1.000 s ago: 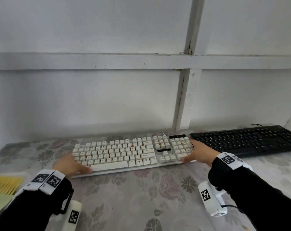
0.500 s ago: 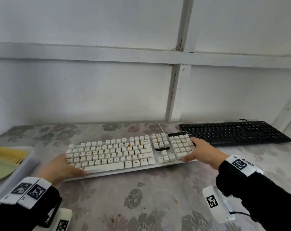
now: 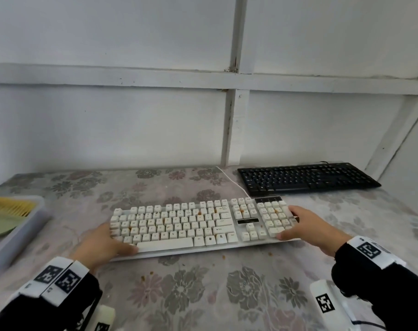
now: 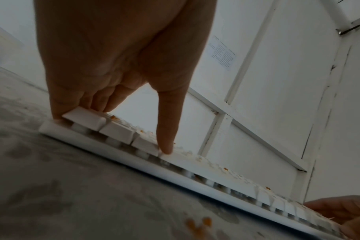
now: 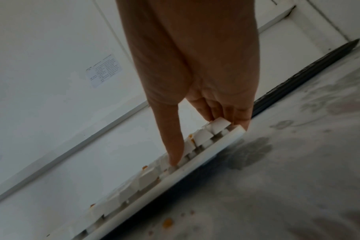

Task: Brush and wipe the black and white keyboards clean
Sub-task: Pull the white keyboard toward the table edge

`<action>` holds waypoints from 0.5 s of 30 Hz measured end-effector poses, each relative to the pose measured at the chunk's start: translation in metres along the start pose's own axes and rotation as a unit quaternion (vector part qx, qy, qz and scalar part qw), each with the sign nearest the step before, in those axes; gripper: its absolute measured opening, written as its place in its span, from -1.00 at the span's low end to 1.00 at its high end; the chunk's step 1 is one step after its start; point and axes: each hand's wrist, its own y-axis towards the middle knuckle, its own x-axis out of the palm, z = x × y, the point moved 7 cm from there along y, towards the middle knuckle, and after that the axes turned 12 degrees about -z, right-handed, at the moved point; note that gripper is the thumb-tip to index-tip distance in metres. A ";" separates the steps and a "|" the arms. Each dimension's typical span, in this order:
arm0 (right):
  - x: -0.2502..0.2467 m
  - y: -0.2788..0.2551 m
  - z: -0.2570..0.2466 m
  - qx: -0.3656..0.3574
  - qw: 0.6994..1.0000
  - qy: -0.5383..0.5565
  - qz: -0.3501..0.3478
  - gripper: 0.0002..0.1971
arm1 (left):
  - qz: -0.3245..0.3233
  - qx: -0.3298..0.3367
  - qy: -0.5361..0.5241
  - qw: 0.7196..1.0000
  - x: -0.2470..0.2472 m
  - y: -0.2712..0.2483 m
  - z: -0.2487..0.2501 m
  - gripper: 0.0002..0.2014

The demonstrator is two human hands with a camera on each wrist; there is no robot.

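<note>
Head view: white keyboard (image 3: 179,223) between hands

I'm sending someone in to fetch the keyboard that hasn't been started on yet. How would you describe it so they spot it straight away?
On the table with the flowered cloth, look to the far right corner by the white wall. The black keyboard lies there flat, touched by neither hand. Unlike the white keyboard nearer the front, which both hands grip at its ends, it is dark with no orange crumbs visible.
</note>
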 end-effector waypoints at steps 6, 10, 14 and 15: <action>-0.007 -0.015 0.019 0.015 1.000 0.006 0.001 -0.45 | 0.000 0.039 0.014 0.999 0.020 -0.014 0.016 -0.55; -0.009 -0.022 0.023 0.010 1.000 -0.007 0.008 -0.48 | -0.006 0.018 0.004 1.000 0.023 -0.015 0.009 -0.51; -0.007 -0.029 0.025 0.011 1.000 -0.012 0.001 -0.51 | -0.011 0.037 0.001 0.999 0.028 -0.022 0.014 -0.52; -0.007 -0.030 0.026 0.013 1.000 -0.012 -0.002 -0.51 | -0.013 0.040 -0.001 0.999 0.030 -0.024 0.015 -0.53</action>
